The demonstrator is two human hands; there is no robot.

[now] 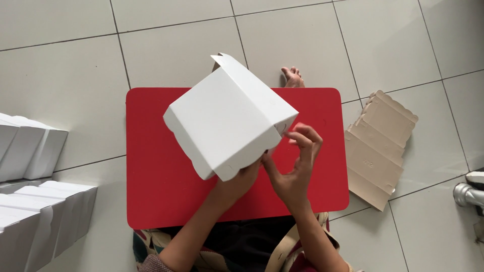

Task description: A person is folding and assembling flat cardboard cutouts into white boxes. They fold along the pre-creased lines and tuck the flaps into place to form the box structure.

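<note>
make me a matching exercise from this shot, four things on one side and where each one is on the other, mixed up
Things:
1. white box
2. red tabletop
3. flat brown cardboard blanks
4. folded white boxes

Places:
A. on the floor tiles at the left edge of the view
B. held up in the left hand, with the right hand at its corner
C. on the floor tiles just right of the red surface
D. on the floor under the held box

Pairs: 1-B, 2-D, 3-C, 4-A

Bright even daylight, soft shadows, sharp focus
</note>
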